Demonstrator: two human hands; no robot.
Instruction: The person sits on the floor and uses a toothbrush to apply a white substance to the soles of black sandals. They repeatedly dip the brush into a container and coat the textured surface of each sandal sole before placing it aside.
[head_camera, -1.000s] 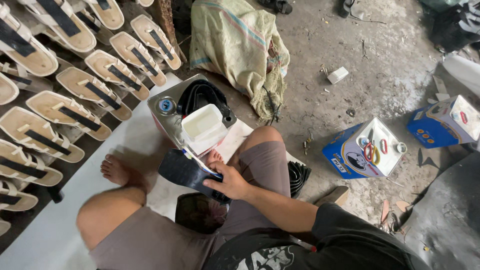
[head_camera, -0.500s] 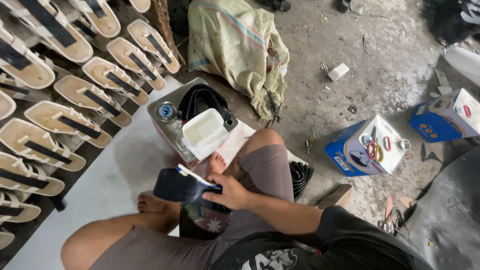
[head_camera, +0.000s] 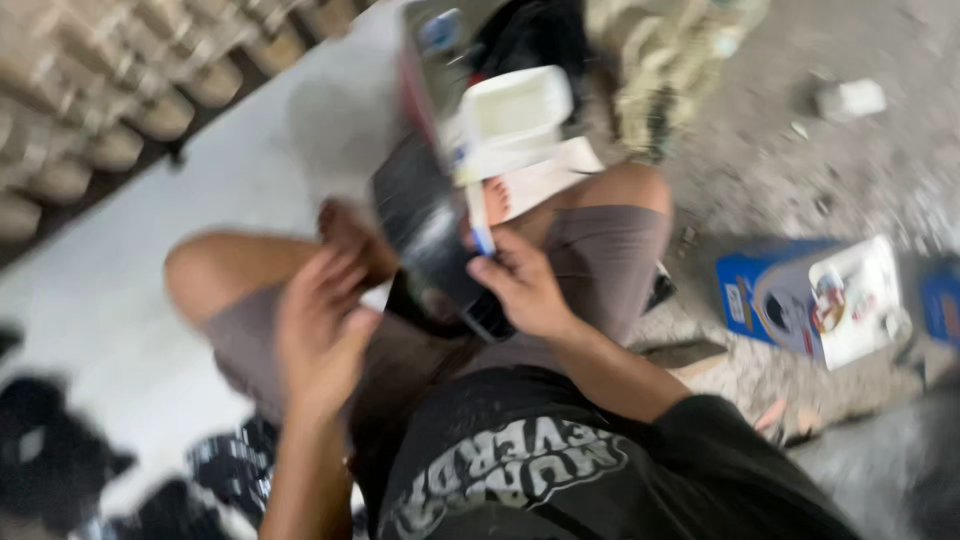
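The dark sandal sole (head_camera: 432, 235) sits tilted over the person's lap, between the two bent knees, and it serves as the marker for everything else here. The picture is heavily blurred, so fine detail on its surface is lost. The right hand (head_camera: 520, 285) grips the sole's lower right edge, its fingers curled closed around the rim, and a thin brush (head_camera: 478, 215) with a pale handle and a blue tip stands out of the same hand across the sole's right side. The left hand (head_camera: 322, 330) hangs just left of and below the sole, fingers spread loosely and holding nothing; whether its fingertips touch the sole's left edge I cannot tell through the blur. Directly above the sole rests a white tub (head_camera: 510, 110), set in an open metal tin (head_camera: 425, 60) that also holds a dark coil. Far to the sole's upper left lie rows of tan soles (head_camera: 90, 110). To the sole's right, well apart on the grey ground, lies a blue and white carton (head_camera: 810, 300). Above and to the right of the sole slumps a pale cloth sack (head_camera: 680, 50).
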